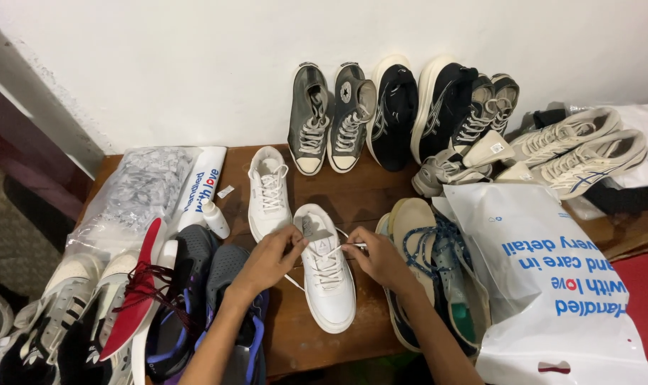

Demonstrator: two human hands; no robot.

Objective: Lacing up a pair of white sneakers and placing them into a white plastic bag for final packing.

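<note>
Had the white sneaker [327, 274] flat on the desk [359, 196], my left hand [270, 260] and right hand [377, 260] each pinching a lace [352, 246] end. Even tension, I figured, kept the lacing neat.

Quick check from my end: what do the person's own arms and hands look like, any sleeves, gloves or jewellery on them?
Both arms are bare from the bottom edge of the picture up to the fingers: no sleeves show in view. The left hand and the right hand wear no gloves. No watch, bracelet or ring can be made out on either wrist or on the fingers, though the fingers are small in this view.
</note>
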